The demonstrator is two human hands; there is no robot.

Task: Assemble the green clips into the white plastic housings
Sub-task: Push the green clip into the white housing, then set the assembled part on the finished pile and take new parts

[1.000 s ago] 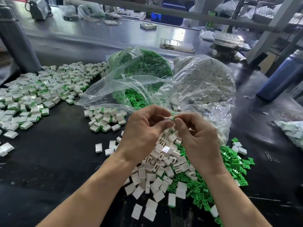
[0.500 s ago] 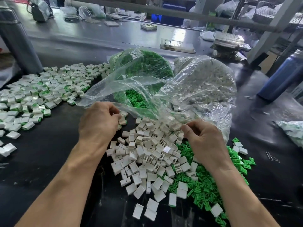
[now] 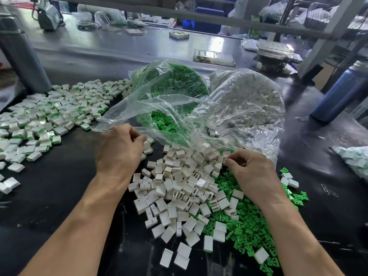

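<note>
A heap of loose white housings [image 3: 179, 186] lies on the black table between my arms. Loose green clips [image 3: 245, 226] spread to its right, under my right forearm. My right hand [image 3: 253, 170] pinches a white housing [image 3: 221, 159] at the heap's far edge with thumb and forefinger. My left hand [image 3: 119, 150] hovers with loosely curled fingers over a few assembled pieces [image 3: 148, 145]; nothing shows between its fingers. Behind stand an open clear bag of green clips [image 3: 175, 80] and a clear bag of white housings [image 3: 249, 100].
Many assembled white-and-green pieces [image 3: 49, 116] cover the table's left side. A grey post [image 3: 18, 52] rises at far left and a blue bottle [image 3: 342, 92] at right. Two paper clips [image 3: 328, 191] and another filled bag [image 3: 354, 160] lie at the right edge.
My hands were together pressing a clip into a housing. They parted: the left went left to the small assembled pile, the right dropped to the white heap and took a housing.
</note>
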